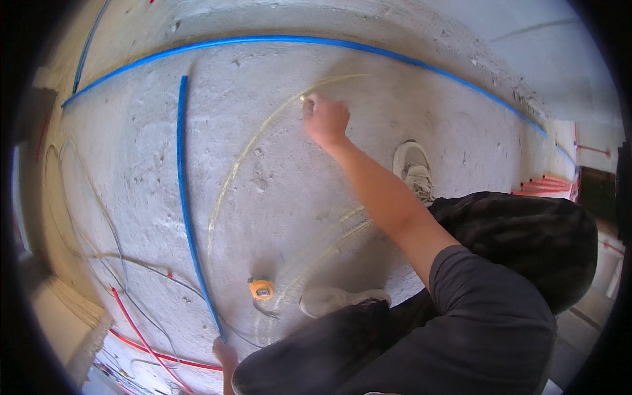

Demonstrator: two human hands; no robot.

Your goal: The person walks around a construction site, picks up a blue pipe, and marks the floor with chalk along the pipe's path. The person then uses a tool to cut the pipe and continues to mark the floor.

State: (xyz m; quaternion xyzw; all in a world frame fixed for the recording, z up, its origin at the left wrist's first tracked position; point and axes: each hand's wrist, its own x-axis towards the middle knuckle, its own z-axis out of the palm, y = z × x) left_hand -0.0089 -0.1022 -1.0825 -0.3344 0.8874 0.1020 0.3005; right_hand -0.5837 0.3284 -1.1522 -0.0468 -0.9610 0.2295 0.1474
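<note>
My right hand (326,122) is closed in a pinch around a small piece of yellow chalk (303,99), whose tip is at a curved yellow line (247,146) on the bare concrete floor. Farther down on the left, my left hand (225,353) grips the near end of a straight blue pipe (184,171); my knee hides part of that arm. An orange tape measure (261,289) lies on the floor between the pipe and my shoe. Another yellow line (322,254) runs under my right arm.
A long blue pipe (276,39) runs along the foot of the far wall. Loose grey cable (118,237) and red pipes (141,342) lie at the left. More red pipes (546,186) show at the far right. My shoes (413,164) stand on the floor.
</note>
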